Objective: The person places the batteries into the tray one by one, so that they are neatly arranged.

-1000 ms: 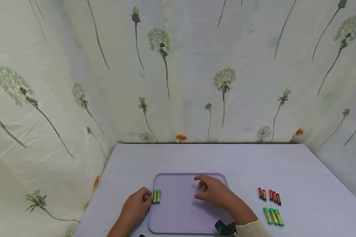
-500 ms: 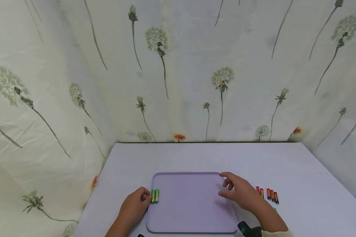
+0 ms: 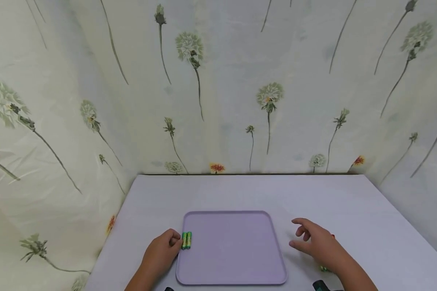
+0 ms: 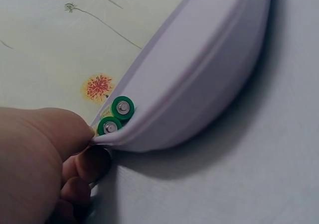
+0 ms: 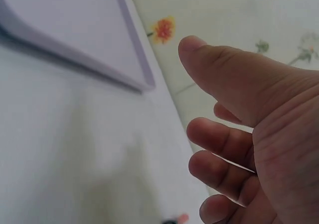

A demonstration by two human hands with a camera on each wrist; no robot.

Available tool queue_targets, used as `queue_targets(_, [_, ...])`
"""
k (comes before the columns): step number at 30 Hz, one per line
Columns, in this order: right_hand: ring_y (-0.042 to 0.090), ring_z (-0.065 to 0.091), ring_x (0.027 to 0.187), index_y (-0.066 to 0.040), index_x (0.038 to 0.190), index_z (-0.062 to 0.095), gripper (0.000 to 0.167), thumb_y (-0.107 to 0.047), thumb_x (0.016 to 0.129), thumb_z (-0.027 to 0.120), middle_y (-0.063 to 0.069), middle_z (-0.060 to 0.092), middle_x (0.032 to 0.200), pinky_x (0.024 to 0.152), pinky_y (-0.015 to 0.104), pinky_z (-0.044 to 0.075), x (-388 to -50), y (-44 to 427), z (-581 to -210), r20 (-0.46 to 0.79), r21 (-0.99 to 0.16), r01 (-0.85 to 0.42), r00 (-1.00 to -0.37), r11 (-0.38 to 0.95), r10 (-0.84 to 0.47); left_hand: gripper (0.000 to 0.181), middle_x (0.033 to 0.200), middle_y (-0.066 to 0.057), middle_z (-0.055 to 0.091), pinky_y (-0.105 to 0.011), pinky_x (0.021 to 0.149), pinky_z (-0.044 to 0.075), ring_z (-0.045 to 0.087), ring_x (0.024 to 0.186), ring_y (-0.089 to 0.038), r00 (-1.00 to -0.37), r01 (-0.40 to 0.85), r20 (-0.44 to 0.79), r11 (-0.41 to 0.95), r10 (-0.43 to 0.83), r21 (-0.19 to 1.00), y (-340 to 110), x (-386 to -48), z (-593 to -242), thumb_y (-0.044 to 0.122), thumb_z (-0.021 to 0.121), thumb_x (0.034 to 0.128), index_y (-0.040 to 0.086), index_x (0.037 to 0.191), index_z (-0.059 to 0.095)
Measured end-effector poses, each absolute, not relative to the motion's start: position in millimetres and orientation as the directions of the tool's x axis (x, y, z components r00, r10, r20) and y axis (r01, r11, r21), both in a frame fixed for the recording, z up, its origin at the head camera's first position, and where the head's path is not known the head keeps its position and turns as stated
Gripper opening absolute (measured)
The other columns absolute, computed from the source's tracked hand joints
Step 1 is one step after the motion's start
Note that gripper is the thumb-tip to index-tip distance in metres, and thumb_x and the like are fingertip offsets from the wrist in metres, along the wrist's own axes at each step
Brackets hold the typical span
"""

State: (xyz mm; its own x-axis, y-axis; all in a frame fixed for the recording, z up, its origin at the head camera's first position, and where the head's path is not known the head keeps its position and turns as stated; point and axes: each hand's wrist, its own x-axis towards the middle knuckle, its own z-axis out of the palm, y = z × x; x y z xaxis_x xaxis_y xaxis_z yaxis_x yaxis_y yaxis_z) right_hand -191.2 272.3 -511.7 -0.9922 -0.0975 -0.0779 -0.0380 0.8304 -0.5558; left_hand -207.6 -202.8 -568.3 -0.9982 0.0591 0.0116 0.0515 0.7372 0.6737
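Observation:
At the left rim of a lilac tray [image 3: 233,248], my left hand [image 3: 162,250] pinches the edge, the thumb [image 4: 65,129] above and curled fingers beneath. Two green-and-yellow batteries [image 3: 186,240] lie side by side inside that rim, right by the thumb; their silver ends show in the left wrist view. My right hand [image 3: 317,242] hovers over the table to the right of the tray, thumb and fingers spread apart and holding nothing. Beneath its forearm, part of a green battery [image 3: 324,268] shows, and a small red end [image 3: 333,235] peeks out behind the hand.
The pale table [image 3: 247,192] runs back to a curtain [image 3: 225,89] printed with dandelions. A dark wrist device [image 3: 319,285] is at my right wrist. My right hand and forearm hide most of the batteries on the right.
My right hand has moved right, from above the tray to beyond its right side, now covering the red and green batteries there. My left hand stays at the rim. The view shifts slightly.

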Motion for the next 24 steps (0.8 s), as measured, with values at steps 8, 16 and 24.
queue_targets(8, [0.017,0.057,0.096,-0.004,0.140,0.058,0.074,-0.047,0.085,0.084,-0.002,0.064,0.105,0.078,0.035,0.050,-174.3,309.9,-510.3,-0.072,-0.496,-0.027,-0.995,0.868,-0.072,0.009,0.083,0.015,0.066,-0.033,0.071,0.044,0.056,0.074,-0.007,-0.999,0.041,0.003,0.740,0.053,0.671,-202.4,-207.5,-567.4,0.031,0.069,0.0988,0.022,0.102,0.068])
queue_targets(16, [0.021,0.053,0.093,0.000,0.147,0.050,0.095,-0.057,0.080,0.085,0.002,0.062,0.105,0.071,0.036,0.047,-164.9,341.9,-507.4,-0.289,-0.449,0.161,-0.957,0.879,0.028,0.008,0.084,0.016,0.068,-0.034,0.072,0.045,0.058,0.076,-0.006,-0.999,0.037,0.022,0.753,0.030,0.657,-204.4,-207.3,-567.6,0.029,0.070,0.0978,0.022,0.102,0.069])
queue_targets(24, [0.018,0.054,0.090,-0.002,0.149,0.047,0.100,-0.061,0.078,0.085,0.001,0.060,0.102,0.073,0.036,0.048,-149.4,363.3,-519.5,-0.401,-0.439,0.227,-0.915,0.869,0.036,0.007,0.085,0.015,0.069,-0.035,0.072,0.045,0.058,0.076,-0.007,-1.000,0.028,0.009,0.752,0.028,0.659,-201.1,-205.7,-566.7,0.027,0.069,0.0978,0.021,0.102,0.069])
